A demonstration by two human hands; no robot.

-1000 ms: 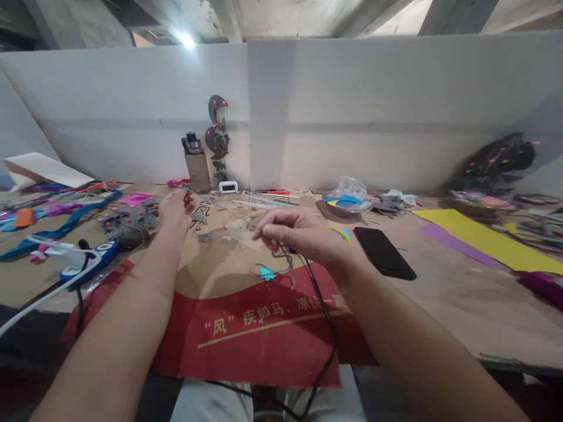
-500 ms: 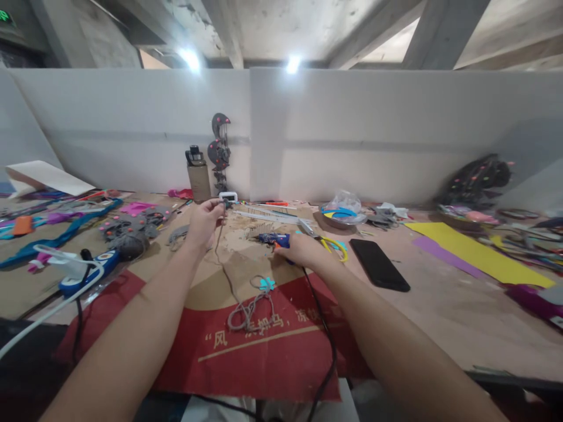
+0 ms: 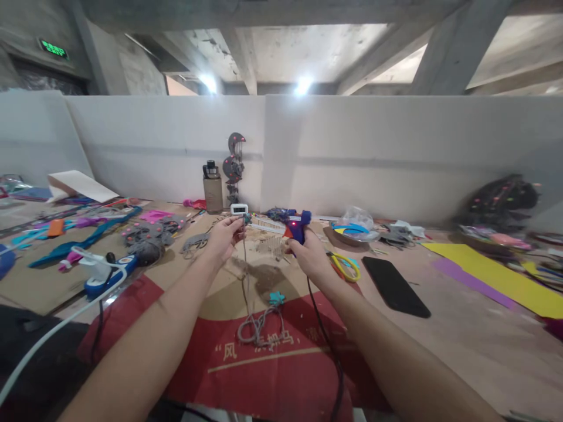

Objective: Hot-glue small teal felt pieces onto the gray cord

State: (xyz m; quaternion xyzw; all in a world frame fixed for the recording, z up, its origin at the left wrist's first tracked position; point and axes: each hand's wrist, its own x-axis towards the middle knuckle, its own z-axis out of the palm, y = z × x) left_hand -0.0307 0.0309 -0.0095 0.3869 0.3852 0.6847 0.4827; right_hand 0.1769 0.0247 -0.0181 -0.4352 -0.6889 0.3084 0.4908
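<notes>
My left hand (image 3: 225, 239) is closed in a pinch at the upper end of a grey cord (image 3: 245, 266). A small dark piece shows at its fingertips, too small to name. From there the cord hangs down to a loose tangle on the red cardboard (image 3: 272, 375). My right hand (image 3: 313, 253) grips a blue hot glue gun (image 3: 297, 228) with a lit red light, held above the table and pointing left toward my left hand. The gun's black cable (image 3: 320, 319) runs down over the cardboard. A turquoise star (image 3: 277, 298) lies beside the tangle.
Yellow-handled scissors (image 3: 345, 267) and a black phone (image 3: 396, 286) lie to the right. Further right are yellow sheets (image 3: 497, 272). A bottle (image 3: 213, 194) and a small white display (image 3: 238, 209) stand at the back. On the left is a blue power strip (image 3: 109, 280).
My right hand has lifted the glue gun off the table and brought it upright near my left hand. My left hand still pinches the cord. The view has shifted slightly up and left.
</notes>
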